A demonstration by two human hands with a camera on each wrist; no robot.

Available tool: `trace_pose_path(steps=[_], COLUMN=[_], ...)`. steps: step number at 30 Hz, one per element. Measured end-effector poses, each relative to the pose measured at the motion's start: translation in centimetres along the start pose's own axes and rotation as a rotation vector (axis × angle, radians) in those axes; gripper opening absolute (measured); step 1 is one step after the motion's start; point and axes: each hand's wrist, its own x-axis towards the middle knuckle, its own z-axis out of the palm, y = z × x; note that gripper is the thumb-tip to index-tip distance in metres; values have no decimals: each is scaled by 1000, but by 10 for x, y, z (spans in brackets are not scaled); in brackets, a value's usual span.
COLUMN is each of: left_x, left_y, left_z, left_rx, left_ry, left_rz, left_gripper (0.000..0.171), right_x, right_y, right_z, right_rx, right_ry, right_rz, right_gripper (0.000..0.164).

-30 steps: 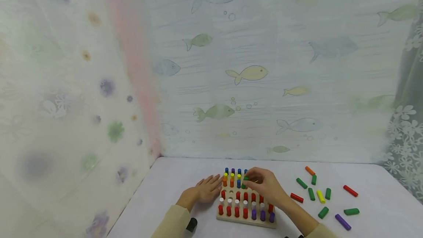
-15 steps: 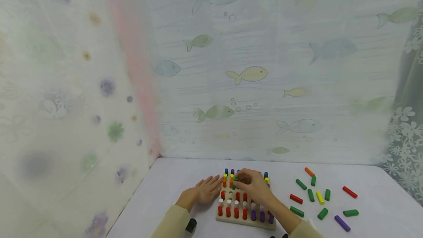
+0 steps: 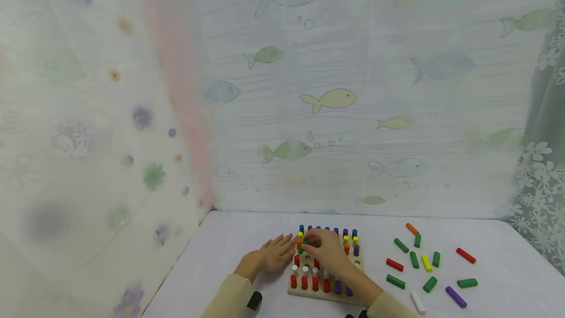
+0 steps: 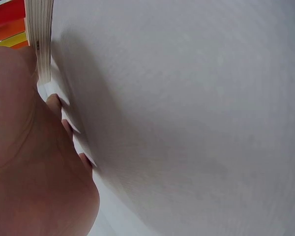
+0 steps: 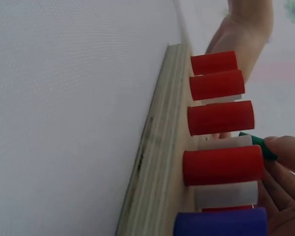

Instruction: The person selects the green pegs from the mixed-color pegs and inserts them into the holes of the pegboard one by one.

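Observation:
A wooden pegboard (image 3: 309, 295) stands on the table, set with rows of colored pegs: blue and purple at the back, then yellow, orange, red, white, with red and purple in front. My right hand (image 3: 327, 253) pinches a green peg (image 3: 302, 247) between thumb and fingers, over the left part of the board behind the red row. In the right wrist view the green peg (image 5: 265, 147) shows past the red and white ones. My left hand (image 3: 279, 253) lies flat at the board's left edge, fingers straight, thumb side nearest it. My right hand covers several pegs.
Loose pegs lie on the table right of the board: several green ones (image 3: 395, 281), a yellow one (image 3: 426, 263), red ones (image 3: 466, 255), an orange (image 3: 412, 228), a purple (image 3: 456, 297) and a white one (image 3: 417, 303). A dark object (image 3: 254, 301) is by the left sleeve.
My right hand has moved left across the board with the green peg, uncovering pegs on the right side and a white peg on the table. My left hand has stayed put.

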Motion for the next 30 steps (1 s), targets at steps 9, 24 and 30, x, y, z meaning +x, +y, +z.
trace_pose_path(steps=[9,24,30], left_x=[-1,14,20], left_y=[0,-16,-23], left_z=[-1,15,21], left_rx=[-14,-55,-60], left_ry=[5,15,25], left_rz=[4,20,22], left_gripper=[55,59,58], right_x=[4,4,3], right_y=[8,12,11], right_z=[11,16,16], right_rx=[-61,-119,-140], right_ry=[-23,-44,-62], right_rz=[1,5,-7], right_gripper=[10,10,10])
